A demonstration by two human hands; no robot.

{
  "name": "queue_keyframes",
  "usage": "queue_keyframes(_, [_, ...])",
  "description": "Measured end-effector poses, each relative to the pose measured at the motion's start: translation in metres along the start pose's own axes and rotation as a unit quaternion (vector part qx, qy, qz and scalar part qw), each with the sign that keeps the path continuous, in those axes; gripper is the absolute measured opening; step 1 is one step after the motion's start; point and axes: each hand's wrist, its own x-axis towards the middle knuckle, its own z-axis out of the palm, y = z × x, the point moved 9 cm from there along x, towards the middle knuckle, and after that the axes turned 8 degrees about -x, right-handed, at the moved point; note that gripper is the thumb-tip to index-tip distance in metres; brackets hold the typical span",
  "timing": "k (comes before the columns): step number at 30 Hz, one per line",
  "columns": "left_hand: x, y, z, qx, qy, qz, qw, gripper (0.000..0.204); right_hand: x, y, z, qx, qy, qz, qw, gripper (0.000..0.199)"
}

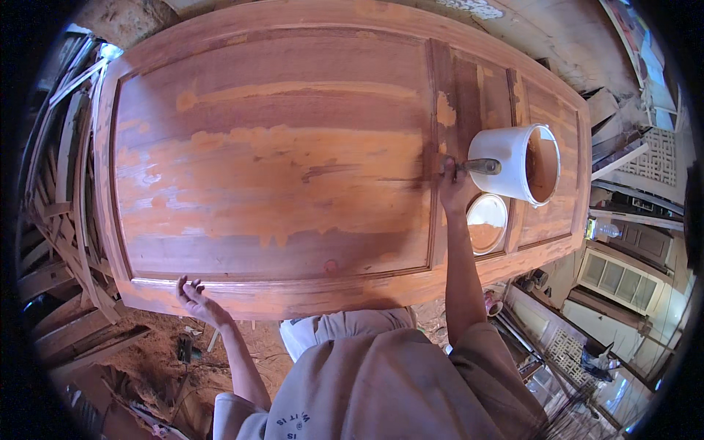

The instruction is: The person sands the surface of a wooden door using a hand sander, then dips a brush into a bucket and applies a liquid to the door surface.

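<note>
A large panelled wooden door point(352, 253) lies flat before me, with orange filler point(279, 169) smeared over much of its left panel. My right hand point(455, 192) is closed around a putty knife point(484, 166), its handle pointing right and its blade hard to make out. Just beyond that handle stands a white bucket point(499, 150), orange-brown paste coating its inside. Nearer to me, a round white lid point(487, 213) carries some of the same paste. My left hand point(196, 299) holds nothing, fingers apart, at the door's near edge toward the left.
Wooden boards and offcuts point(70, 161) are piled along the left. Sawdust covers the floor point(253, 352) below the door. To the right are a pale framed panel with panes point(622, 280), patterned lattice blocks point(649, 158) and a clear plastic bottle point(606, 230).
</note>
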Motion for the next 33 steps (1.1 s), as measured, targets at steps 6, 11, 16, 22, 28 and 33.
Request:
queue_keyframes(6, [-0.021, -0.031, -0.03, 0.165, 0.032, 0.048, 0.985, 0.037, 0.001, 0.006, 0.0, -0.011, 0.045, -0.028, 0.999, 0.033])
queue_keyframes(11, [-0.039, -0.045, -0.035, 0.194, 0.015, 0.115, 0.974, 0.042, -0.003, -0.06, -0.017, -0.088, 0.067, -0.114, 0.987, 0.031])
queue_keyframes(16, [-0.036, -0.046, -0.021, 0.183, -0.048, 0.125, 0.974, 0.043, 0.004, -0.041, -0.002, -0.151, 0.021, -0.098, 0.983, 0.031])
queue_keyframes(22, [-0.032, -0.059, -0.023, 0.18, -0.059, 0.12, 0.975, 0.041, -0.008, -0.056, 0.02, -0.223, 0.01, -0.058, 0.973, 0.025])
queue_keyframes(28, [-0.034, -0.059, -0.017, 0.144, -0.048, 0.09, 0.984, 0.043, -0.016, -0.048, 0.044, -0.279, 0.04, -0.036, 0.959, 0.033])
queue_keyframes(33, [-0.037, -0.047, -0.015, 0.211, -0.039, 0.123, 0.969, 0.041, -0.012, -0.063, 0.072, -0.394, -0.073, 0.057, 0.914, 0.048])
